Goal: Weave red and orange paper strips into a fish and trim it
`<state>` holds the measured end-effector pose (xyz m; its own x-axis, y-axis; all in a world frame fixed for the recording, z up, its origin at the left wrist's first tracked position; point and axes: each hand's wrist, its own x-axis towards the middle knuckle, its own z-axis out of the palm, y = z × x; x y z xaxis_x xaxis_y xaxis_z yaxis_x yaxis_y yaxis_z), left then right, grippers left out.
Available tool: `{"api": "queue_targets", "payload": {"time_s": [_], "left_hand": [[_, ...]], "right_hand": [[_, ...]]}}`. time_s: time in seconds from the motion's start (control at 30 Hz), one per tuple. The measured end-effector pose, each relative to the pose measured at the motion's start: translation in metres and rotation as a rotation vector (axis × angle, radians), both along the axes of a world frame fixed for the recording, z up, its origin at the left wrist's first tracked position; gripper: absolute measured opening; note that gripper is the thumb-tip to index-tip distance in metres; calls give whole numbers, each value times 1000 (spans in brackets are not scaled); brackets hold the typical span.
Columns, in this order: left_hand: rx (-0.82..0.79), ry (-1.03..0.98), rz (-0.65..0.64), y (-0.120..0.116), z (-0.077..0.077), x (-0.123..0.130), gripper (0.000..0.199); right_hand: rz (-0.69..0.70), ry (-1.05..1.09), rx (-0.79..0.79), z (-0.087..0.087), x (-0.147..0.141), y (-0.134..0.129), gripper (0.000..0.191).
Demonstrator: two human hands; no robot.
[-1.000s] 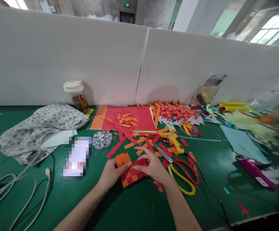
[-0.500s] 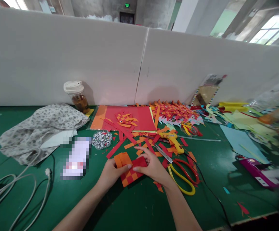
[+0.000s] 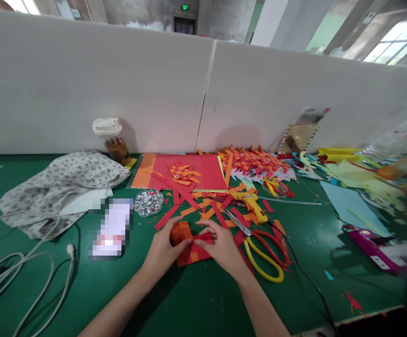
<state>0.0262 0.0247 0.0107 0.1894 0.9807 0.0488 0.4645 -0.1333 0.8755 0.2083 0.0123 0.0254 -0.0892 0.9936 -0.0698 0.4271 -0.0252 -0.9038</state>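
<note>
- Head cam: L hand [image 3: 161, 247] & R hand [image 3: 223, 244] both pinch red-orange paper [image 3: 193, 257], near ctr, prob. to steady its bend.
- Scissors [image 3: 247, 232] lie just right of R hand, prob. for easy reach.

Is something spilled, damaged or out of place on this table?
No spill stands out. Oddest is the blocky blur over a phone-like object. Loose paper strips lie scattered untidily around the glue gun. The left hand partly hides the held paper; damage is unclear.
</note>
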Motion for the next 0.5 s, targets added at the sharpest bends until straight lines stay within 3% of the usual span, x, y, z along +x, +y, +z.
{"api": "queue_targets", "payload": {"time_s": [0.1,0.2,0.3,0.5], "left_hand": [[333,157,136,-1,2,-3,54],[515,327,70,-5,5,-3,21],[436,422,-164,-10,5,0,11],[189,502,-159,-8,0,6,12]], "right_hand": [[-38,-17,17,-6,0,-1,37],[-41,-46,16,-8,0,-1,38],[-27,-80,25,-8,0,0,37],[-24,-225,71,-5,-3,-1,34]]}}
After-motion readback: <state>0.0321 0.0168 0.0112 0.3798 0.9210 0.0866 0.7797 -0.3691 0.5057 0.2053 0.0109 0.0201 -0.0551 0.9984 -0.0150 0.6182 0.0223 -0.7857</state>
